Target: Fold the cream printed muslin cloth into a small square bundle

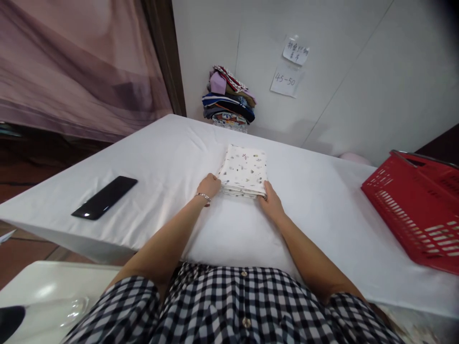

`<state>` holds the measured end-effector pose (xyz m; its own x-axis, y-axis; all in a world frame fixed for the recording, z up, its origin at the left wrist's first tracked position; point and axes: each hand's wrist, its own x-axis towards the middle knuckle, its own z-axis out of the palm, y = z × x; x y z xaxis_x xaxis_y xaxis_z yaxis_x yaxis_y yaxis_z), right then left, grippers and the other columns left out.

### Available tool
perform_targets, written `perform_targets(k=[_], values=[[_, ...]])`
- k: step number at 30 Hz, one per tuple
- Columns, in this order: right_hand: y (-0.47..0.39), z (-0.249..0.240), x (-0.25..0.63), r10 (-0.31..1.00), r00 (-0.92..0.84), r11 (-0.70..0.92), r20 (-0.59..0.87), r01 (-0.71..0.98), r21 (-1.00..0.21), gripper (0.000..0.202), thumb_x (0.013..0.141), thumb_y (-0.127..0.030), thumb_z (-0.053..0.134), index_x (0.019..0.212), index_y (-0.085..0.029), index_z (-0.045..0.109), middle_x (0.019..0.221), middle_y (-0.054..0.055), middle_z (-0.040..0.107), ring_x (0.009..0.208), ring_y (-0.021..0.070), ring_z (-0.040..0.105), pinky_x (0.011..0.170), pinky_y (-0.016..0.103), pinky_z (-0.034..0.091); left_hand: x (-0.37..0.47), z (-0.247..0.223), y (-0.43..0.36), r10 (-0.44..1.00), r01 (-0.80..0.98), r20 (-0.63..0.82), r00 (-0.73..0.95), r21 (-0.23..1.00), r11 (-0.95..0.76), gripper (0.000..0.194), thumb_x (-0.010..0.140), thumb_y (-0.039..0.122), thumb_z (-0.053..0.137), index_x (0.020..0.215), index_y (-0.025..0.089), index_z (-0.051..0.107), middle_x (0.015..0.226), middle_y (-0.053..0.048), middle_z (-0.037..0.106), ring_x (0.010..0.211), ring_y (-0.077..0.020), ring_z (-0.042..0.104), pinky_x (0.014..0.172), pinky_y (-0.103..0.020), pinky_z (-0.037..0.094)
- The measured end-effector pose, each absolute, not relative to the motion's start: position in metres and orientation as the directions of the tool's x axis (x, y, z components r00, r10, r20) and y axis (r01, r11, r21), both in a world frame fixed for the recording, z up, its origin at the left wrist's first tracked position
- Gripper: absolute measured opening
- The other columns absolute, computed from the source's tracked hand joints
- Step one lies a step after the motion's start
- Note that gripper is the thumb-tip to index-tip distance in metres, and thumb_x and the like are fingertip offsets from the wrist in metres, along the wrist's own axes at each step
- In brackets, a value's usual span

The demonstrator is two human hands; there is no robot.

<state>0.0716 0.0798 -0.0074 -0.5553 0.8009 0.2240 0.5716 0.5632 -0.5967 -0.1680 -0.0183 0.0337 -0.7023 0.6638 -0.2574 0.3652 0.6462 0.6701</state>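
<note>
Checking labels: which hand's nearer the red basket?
Right. The right hand holds the folded cloth by its right corner, left of the red basket; the left hand, at the cloth's left edge, is farther left.

Free white surface (319, 215) between the right hand (271, 202) and the red basket (405, 215) blocking farther right, free room from the left hand (210, 187) to a flat black object (107, 197), folded cloth (244, 167) filling the gap between the hands, stacked clothes (229, 106) and wall (340, 62) ahead

From my remote feed I log a checked shirt (211, 310) in black, white and grey. Its short sleeves (120, 310) match. Two round, shiny buttons (246, 323) run down the front. Silvery linked bracelet (204, 196) beside left hand (210, 185).
</note>
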Motion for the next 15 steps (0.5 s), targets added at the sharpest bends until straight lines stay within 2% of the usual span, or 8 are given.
perform_targets(k=[5,10,15], values=[[0.079,-0.010,0.070,0.811,-0.539,0.554,0.227,0.585,-0.592,0.064,0.081,-0.029,0.045,0.141,-0.015,0.031,0.141,0.011,0.042,0.127,0.0265,0.041,0.104,0.044,0.035,-0.170,0.028,-0.014,0.657,0.359,-0.241,-0.714,0.680,0.640,0.027,0.077,0.031,0.048,0.102,0.022,0.055,0.092,-0.012,0.065,0.075,-0.0253,0.060,0.054,-0.031,0.045],[0.083,-0.011,0.058,0.838,-0.486,0.533,0.249,0.629,-0.566,0.060,0.082,-0.027,0.041,0.141,-0.013,0.033,0.147,0.011,0.032,0.136,0.0248,0.028,0.109,0.042,0.029,-0.171,0.030,-0.014,0.671,0.396,-0.197,-0.715,0.677,0.620,0.026,0.077,0.031,0.047,0.100,0.022,0.054,0.089,-0.010,0.065,0.072,-0.0232,0.060,0.056,-0.030,0.044],[0.082,-0.009,0.057,0.842,-0.478,0.533,0.250,0.670,-0.517,0.058,0.084,-0.027,0.040,0.141,-0.015,0.033,0.149,0.010,0.028,0.135,0.0235,0.028,0.107,0.041,0.032,-0.171,0.043,-0.013,0.702,0.404,-0.100,-0.705,0.757,0.514,0.023,0.076,0.028,0.048,0.097,0.021,0.054,0.076,-0.004,0.063,0.061,-0.0171,0.058,0.059,-0.029,0.044]])
